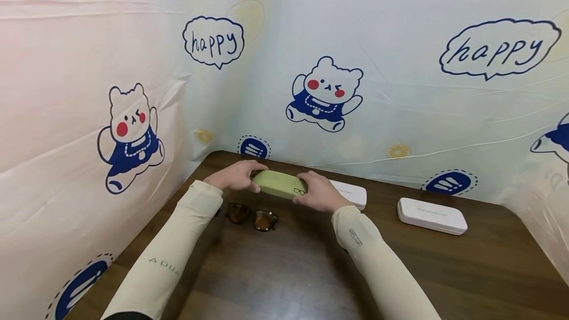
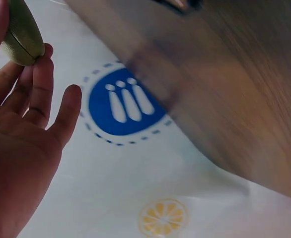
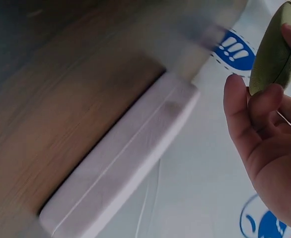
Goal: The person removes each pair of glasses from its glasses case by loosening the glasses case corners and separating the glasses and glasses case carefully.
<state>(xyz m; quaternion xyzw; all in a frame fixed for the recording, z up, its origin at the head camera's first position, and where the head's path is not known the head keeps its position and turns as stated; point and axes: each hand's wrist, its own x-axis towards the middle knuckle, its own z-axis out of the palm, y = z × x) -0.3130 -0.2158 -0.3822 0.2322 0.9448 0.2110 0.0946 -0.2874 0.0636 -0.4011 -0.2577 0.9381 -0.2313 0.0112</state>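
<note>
A green glasses case (image 1: 279, 183) with a small glasses print near one end is held level between both hands, its lid closed. My left hand (image 1: 234, 176) grips the left end. In the left wrist view the case (image 2: 24, 37) sits between the left thumb and fingertips. At the other end, my right hand (image 1: 321, 191) pinches the case. The right wrist view shows the right hand (image 3: 272, 144) with its thumb on one side of the case (image 3: 274, 54) and fingers on the other. Brown-lensed sunglasses (image 1: 252, 217) lie on the table nearer to me.
One white glasses case (image 1: 355, 195) lies behind the right hand, which partly hides it. Another white glasses case (image 1: 432, 216) rests farther right on the dark wooden table (image 1: 275, 270). A printed cloth curtain (image 1: 391, 127) stands along the table's back and left edges.
</note>
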